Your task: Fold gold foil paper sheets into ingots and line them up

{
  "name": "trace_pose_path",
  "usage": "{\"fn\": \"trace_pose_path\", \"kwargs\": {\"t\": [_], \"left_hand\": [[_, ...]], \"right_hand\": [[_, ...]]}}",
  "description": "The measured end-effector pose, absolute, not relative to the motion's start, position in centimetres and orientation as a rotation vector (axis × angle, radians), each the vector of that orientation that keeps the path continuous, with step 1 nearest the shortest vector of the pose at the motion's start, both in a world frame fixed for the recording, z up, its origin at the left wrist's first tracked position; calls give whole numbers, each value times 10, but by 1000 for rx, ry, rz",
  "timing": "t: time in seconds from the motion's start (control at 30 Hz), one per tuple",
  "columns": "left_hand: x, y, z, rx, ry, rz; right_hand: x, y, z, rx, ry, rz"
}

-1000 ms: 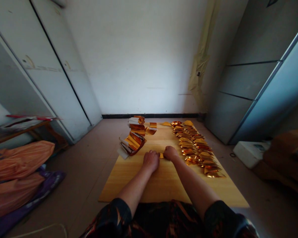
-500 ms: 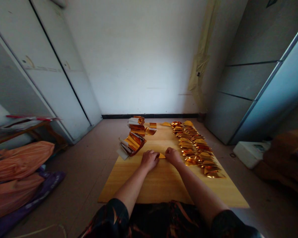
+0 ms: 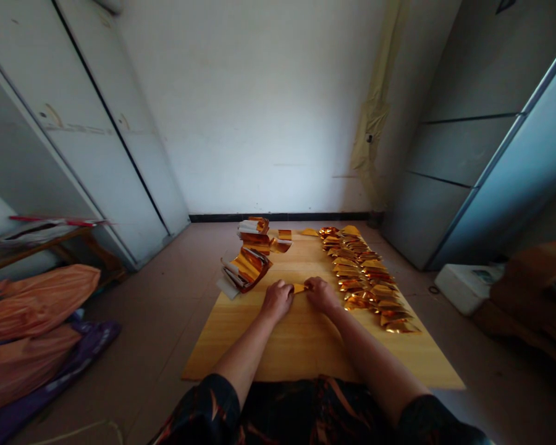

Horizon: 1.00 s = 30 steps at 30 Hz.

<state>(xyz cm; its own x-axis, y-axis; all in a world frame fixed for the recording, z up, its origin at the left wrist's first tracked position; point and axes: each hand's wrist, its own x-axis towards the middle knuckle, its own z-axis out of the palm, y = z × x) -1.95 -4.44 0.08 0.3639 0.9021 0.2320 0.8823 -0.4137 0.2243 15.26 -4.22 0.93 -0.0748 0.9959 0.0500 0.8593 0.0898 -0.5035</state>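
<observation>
Between my two hands, just above the wooden board, is a small piece of folded gold foil paper (image 3: 299, 288). My left hand (image 3: 278, 299) pinches its left end, fingers closed. On the other end, my right hand (image 3: 322, 294) is closed as well, its fingertips partly hidden from me. To the right of my right hand lie rows of folded gold paper pieces (image 3: 347, 272), overlapping one another. Up and left of my left hand sits a loose stack of gold foil sheets (image 3: 250, 267) with pale backs.
The wooden board (image 3: 278, 352) reaches from my lap toward the wall. More foil sheets (image 3: 254, 238) lie at its far left. Orange bags (image 3: 41, 303) are on the left, and a white box (image 3: 466, 287) stands on the floor at right. Cabinets (image 3: 97, 136) flank the left side.
My right hand has moved slightly left, closer to my left hand, and now closes on the paper's right end. The paper appears narrower and a little tilted. The stacks have not moved.
</observation>
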Motion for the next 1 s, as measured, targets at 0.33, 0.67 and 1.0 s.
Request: {"fn": "trace_pose_path", "kwargs": {"t": [0.33, 0.67, 1.0], "left_hand": [[-18, -45, -4, 2568, 1709, 520], [-18, -44, -6, 2620, 1760, 503], [-18, -47, -4, 2552, 1819, 613]], "right_hand": [[147, -41, 13, -1872, -2012, 442], [135, -50, 19, -1853, -2357, 6], [134, -49, 10, -1791, -2455, -115]]}}
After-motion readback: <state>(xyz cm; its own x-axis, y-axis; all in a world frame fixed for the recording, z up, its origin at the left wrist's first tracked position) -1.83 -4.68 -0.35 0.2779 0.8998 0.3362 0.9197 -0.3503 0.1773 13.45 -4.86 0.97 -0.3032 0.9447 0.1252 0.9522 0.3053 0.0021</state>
